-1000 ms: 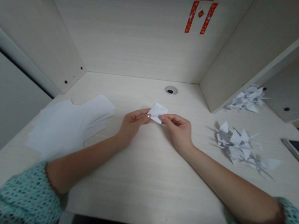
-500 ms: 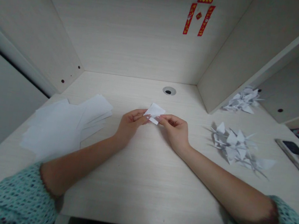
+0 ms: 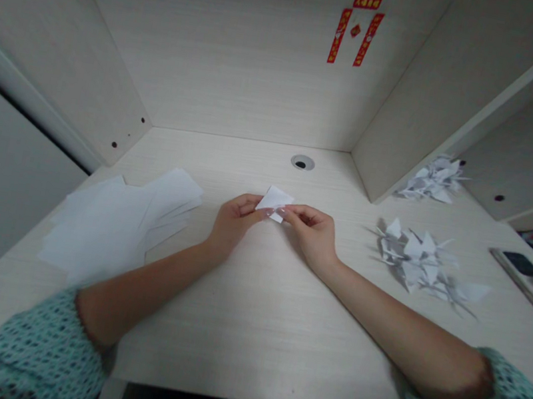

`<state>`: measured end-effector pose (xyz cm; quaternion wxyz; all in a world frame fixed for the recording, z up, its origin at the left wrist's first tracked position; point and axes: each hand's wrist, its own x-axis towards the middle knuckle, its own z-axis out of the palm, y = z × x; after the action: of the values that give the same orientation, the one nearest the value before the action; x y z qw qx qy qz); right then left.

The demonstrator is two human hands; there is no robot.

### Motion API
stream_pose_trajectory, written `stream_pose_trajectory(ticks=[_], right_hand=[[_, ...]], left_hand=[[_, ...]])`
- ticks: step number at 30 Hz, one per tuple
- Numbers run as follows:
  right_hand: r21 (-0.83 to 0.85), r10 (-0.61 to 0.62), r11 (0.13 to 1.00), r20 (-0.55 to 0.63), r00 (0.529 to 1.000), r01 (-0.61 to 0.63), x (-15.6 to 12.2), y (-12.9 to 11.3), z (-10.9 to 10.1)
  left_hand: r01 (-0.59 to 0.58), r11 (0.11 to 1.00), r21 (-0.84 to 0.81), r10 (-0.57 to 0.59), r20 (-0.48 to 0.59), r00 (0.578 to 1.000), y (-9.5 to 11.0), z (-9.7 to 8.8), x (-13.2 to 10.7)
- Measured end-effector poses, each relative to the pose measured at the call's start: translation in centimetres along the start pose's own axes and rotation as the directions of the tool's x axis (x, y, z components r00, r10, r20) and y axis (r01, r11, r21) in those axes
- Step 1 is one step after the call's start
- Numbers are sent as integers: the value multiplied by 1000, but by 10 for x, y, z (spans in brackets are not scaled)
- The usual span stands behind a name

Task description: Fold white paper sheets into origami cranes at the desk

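Observation:
A small folded piece of white paper (image 3: 277,197) is held between both hands near the middle of the desk. My left hand (image 3: 237,218) is closed on its left side, with the thumb lying across the lower part. On the right side, my right hand (image 3: 312,232) pinches the paper between thumb and fingers. The two thumb tips nearly meet at the paper's lower middle. Fingers under the paper are partly hidden.
Loose white sheets (image 3: 106,221) lie spread at the left. Folded paper cranes (image 3: 416,257) are heaped at the right, with another pile of cranes (image 3: 434,179) behind by the upright panel (image 3: 411,114). A phone (image 3: 532,275) rests at the far right. The desk has a round cable hole (image 3: 302,163).
My left thumb has slid right along the paper's lower part, toward the right thumb. My right hand stays nearly still. The view has shifted very slightly.

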<state>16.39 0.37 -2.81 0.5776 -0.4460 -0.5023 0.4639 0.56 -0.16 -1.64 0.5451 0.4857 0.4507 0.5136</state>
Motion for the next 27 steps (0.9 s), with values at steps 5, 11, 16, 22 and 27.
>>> stream_pose_trajectory(ticks=[5,11,16,22,27], right_hand=[[-10,-5,1000,8,1000,5,-1,-2,1],[-27,21,999,0,1000,-21,-1,-2,1],[8,17,1000,5,1000,-17,0,-1,1],[20,12,1000,8,1000,-12,1,-2,1],[12,34,999,-5,999,-34,1,-2,1]], left_hand=[[11,1000,-3,-11,-45,999,-1,0,1],[27,1000,9,-26,-52,998,1,0,0],[37,999,-30,-38,-30,999,2,0,-1],[21,998,-58,-24,-51,998,-1,-1,2],[35,997,-72,-40,-77,996,-1,1,3]])
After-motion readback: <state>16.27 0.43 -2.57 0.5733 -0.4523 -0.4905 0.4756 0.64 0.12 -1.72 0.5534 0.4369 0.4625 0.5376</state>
